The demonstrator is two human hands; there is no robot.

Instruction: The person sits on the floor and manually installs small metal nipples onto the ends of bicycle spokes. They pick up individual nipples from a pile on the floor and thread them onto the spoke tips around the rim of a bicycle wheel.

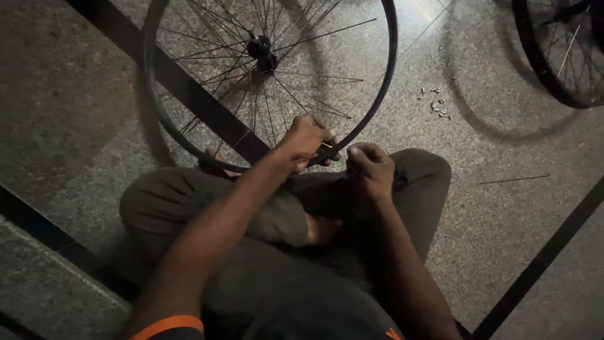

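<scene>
Gripping the wheel (pixel 264 69) rim at frame centre with left hand (pixel 306 140) to steady it, right hand (pixel 370 169) clenched beside, contents hidden.

no packages, labels, signs or screens anywhere in view

Matt black metal rim (pixel 378 106), thin wire spokes (pixel 296 97) (slightly glinting), glossy speckled stone floor (pixel 82 94).
</scene>
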